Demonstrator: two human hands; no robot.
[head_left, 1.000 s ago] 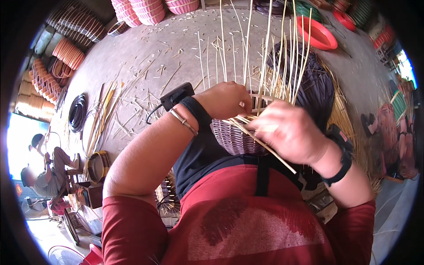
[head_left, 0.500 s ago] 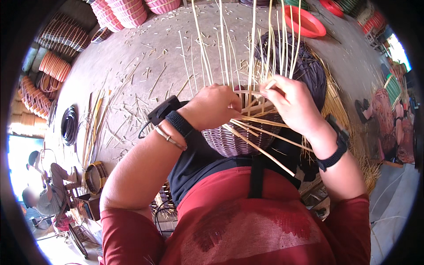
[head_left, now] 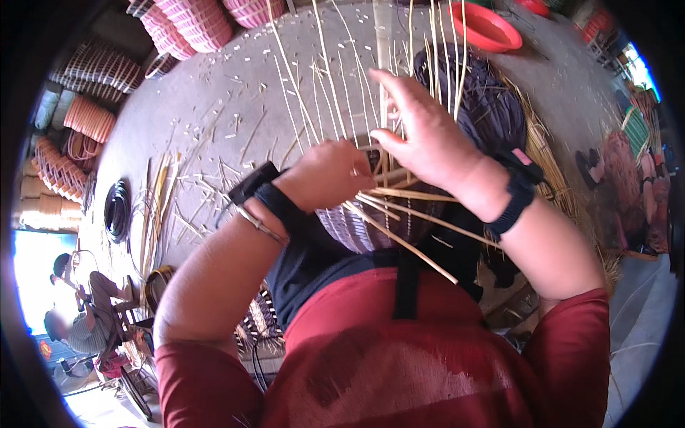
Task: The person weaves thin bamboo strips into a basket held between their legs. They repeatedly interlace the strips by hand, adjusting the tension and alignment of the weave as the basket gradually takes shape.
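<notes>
A woven basket (head_left: 382,232) in brown and pale strands sits in my lap. Thin pale rods (head_left: 325,68) rise from its far rim, and several cut rods (head_left: 421,251) stick out over the near side toward me. At the rim's left, my left hand (head_left: 332,173) is closed with curled fingers, gripping the edge where the rods fold over; its fingertips are partly hidden. My right hand (head_left: 432,146) is raised over the rim's right side, fingers stretched and thumb apart, close beside the upright rods. Nothing shows in its grasp.
Dark sheeting (head_left: 492,107) and a straw bundle (head_left: 539,143) lie beyond my right arm, near a red basin (head_left: 485,28). Stacked baskets (head_left: 189,25) stand far left. Rod scraps (head_left: 193,192) and a black coil (head_left: 116,203) lie on the floor. Another person (head_left: 85,332) sits at left.
My right hand has gone from pinching at the rods by the rim to spread fingers, moving left and away from me. My left hand keeps its hold at the rim.
</notes>
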